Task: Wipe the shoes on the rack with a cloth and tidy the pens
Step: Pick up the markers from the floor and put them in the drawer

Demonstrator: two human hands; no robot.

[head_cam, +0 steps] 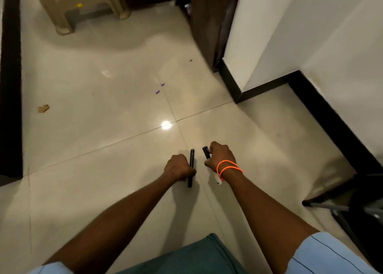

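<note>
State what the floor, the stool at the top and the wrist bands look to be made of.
Floor: glossy glazed tile, likely ceramic or vitrified; it mirrors a lamp and shows thin grout lines.
Stool: probably moulded plastic, matte beige, with hollow ribbed legs.
Wrist bands: bright orange, beaded or coiled; rubber or plastic, hard to tell.

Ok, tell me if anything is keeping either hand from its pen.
Nothing visible does. The left hand already grips the black pen, and the right hand grips the black-and-white pen. Both are held above the floor.
</note>
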